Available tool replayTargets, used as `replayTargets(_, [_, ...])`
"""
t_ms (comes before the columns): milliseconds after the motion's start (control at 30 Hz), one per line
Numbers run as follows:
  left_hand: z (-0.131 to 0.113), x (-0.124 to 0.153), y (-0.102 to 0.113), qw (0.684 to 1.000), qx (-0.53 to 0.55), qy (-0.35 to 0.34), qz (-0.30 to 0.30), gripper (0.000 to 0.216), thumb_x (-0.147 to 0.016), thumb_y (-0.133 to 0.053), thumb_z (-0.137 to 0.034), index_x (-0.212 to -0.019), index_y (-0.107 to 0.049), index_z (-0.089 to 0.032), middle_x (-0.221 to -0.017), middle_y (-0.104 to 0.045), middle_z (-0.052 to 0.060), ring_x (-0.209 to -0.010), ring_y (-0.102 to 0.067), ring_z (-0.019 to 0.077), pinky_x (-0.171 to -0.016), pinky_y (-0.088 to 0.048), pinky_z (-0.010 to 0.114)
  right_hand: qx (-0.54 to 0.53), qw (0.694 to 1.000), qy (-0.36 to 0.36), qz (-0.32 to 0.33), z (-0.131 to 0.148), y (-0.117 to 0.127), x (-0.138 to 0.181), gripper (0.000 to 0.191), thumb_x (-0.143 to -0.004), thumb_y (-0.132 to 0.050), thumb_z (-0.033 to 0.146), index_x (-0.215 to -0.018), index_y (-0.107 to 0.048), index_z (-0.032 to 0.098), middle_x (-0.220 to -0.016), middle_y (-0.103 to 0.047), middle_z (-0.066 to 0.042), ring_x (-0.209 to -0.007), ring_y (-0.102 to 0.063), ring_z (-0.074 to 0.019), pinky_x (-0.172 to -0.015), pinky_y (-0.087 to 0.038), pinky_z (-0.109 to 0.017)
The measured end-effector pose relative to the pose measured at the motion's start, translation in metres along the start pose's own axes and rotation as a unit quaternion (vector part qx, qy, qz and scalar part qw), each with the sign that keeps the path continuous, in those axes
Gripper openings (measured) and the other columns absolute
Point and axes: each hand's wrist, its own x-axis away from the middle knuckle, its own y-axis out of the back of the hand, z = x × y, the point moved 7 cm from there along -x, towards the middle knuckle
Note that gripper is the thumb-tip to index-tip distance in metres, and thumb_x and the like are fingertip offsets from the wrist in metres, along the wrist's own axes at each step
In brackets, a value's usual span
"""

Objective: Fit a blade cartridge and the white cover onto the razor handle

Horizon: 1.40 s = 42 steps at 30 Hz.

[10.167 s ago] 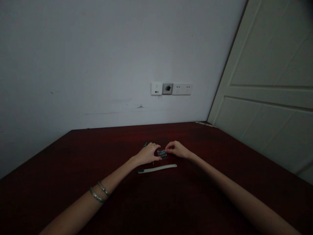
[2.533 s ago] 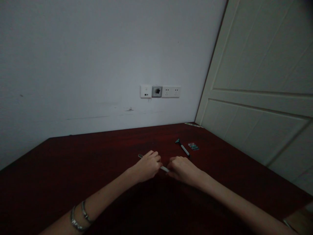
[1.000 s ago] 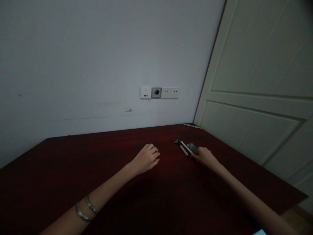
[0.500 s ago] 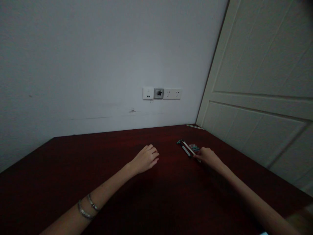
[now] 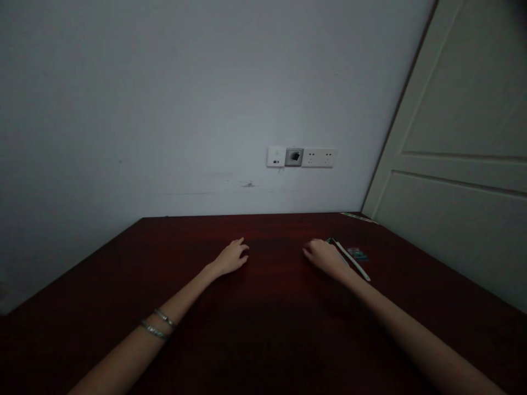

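My left hand (image 5: 231,258) rests on the dark red table (image 5: 263,307), fingers loosely apart and nothing in them. Two metal bracelets (image 5: 158,325) circle that forearm. Farther right, my right hand (image 5: 324,257) lies low over the table with its fingers slightly spread; I see no object in them. Just beyond its wrist lies a long thin white stick (image 5: 353,260), slanting toward me. Beside the stick is a slim dark and pale tool (image 5: 331,240), mostly hidden by my right hand. A small clear packet with teal pieces (image 5: 358,253) sits right of the stick.
A pale wall (image 5: 206,109) with sockets and switches (image 5: 319,158) rises behind the table. On the right stands a white panelled door (image 5: 461,186). A thin printed strip (image 5: 358,218) lies at the table's far right corner.
My right hand has left the white stick and moved left, now covering much of the slim tool. My left hand has shifted slightly left. The view has turned left.
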Motion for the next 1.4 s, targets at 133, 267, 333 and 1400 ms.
replayTargets(133, [0.016, 0.011, -0.011, 0.999, 0.001, 0.023, 0.024, 0.044, -0.088, -0.039, -0.036, -0.124, -0.048, -0.012, -0.139, -0.033, 0.020, -0.131, -0.028, 0.0296, -0.102, -0.028, 0.043, -0.043, 0.994, 0.098, -0.015, 0.048, -0.014, -0.010, 0.036, -0.089, -0.038, 0.033, -0.107, -0.063, 0.016, -0.112, -0.059, -0.014, -0.106, -0.052, -0.0232, -0.081, -0.043, -0.030])
replayTargets(267, [0.023, 0.019, -0.022, 0.998, 0.006, 0.041, 0.039, 0.057, -0.088, -0.031, -0.050, -0.134, -0.035, -0.017, -0.143, -0.024, 0.019, -0.132, -0.020, 0.0338, -0.102, -0.024, 0.048, -0.089, 0.984, 0.153, -0.034, 0.072, -0.030, -0.010, 0.041, -0.090, -0.035, 0.034, -0.118, -0.057, 0.013, -0.123, -0.053, -0.015, -0.114, -0.046, -0.0233, -0.093, -0.036, -0.035])
replayTargets(333, [0.024, 0.023, -0.027, 0.998, 0.005, 0.050, 0.039, 0.059, -0.088, -0.027, -0.053, -0.136, -0.032, -0.020, -0.145, -0.021, 0.018, -0.133, -0.017, 0.0348, -0.102, -0.022, 0.050, -0.099, 0.984, 0.144, -0.043, 0.073, -0.037, -0.009, 0.041, -0.091, -0.034, 0.034, -0.120, -0.055, 0.014, -0.126, -0.051, -0.015, -0.117, -0.044, -0.0242, -0.094, -0.034, -0.039])
replayTargets(1400, [0.026, 0.026, -0.029, 0.998, -0.004, 0.062, 0.002, 0.051, -0.089, -0.027, -0.046, -0.133, -0.038, -0.024, -0.145, -0.026, 0.009, -0.134, -0.017, 0.0316, -0.105, -0.019, 0.044, -0.121, 0.979, 0.146, -0.072, 0.067, -0.044, -0.010, 0.041, -0.087, -0.036, 0.026, -0.119, -0.057, 0.012, -0.127, -0.053, -0.014, -0.119, -0.046, -0.0236, -0.099, -0.035, -0.038])
